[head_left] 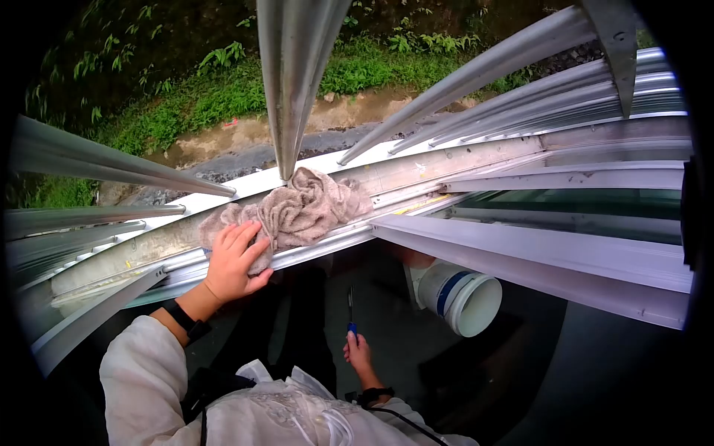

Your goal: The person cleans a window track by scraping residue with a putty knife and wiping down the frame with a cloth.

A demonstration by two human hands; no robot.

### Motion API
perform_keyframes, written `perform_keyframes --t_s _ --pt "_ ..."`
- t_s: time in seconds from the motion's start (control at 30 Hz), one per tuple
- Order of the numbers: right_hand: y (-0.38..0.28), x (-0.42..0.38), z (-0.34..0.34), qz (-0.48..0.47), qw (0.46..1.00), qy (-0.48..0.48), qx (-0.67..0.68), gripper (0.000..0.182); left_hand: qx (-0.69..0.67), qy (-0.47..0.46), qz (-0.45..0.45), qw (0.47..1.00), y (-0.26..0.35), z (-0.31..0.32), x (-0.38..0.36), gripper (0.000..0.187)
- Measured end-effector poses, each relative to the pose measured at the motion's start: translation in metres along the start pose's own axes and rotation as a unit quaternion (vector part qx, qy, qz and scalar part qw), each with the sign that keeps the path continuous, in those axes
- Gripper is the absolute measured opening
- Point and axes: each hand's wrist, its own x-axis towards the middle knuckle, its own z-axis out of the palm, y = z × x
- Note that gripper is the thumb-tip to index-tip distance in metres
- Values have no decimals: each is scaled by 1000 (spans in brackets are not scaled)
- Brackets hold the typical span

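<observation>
A crumpled grey-brown rag (305,208) lies bunched along the window sill track. My left hand (236,259) grips its near left end, with the fingers curled over the cloth and the thumb at the front edge. Lower down, inside the window, my right hand (358,351) is closed around a slim tool with a blue handle and a thin metal shaft (350,301) pointing up. The tool's exact kind is too small to make out. It is apart from the sill and the rag.
Metal bars (286,89) rise from the outer edge of the sill (401,173). Sliding window frames (535,249) stand to the right, and another frame (100,316) to the left. A white bucket (476,306) with a blue band is below. Outside are grass and a slope.
</observation>
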Motion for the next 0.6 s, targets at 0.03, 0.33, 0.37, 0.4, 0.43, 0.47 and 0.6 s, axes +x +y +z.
perform_keyframes --t_s 0.03,0.33,0.37,0.4,0.43,0.47,0.6 --pt "1 -3 -1 -6 1000 0 -8 39 6 -6 -6 1000 4 -1 1 49" --pt "-11 -3 -15 16 999 15 -30 40 -1 -83 70 994 35 24 49 47" --pt "-13 -2 -16 14 999 19 -32 40 -4 -79 71 994 40 36 64 47" --pt "-15 -2 -16 5 999 13 -49 40 -37 -71 86 993 44 50 79 47" --pt "-18 -1 -18 -6 998 7 -65 40 -70 -62 102 990 49 64 96 47" --pt "-23 -2 -18 -14 998 8 -61 39 -73 -59 106 990 54 76 112 47" --pt "-30 -3 -24 -26 999 7 -35 40 -142 -73 35 987 64 106 167 30"
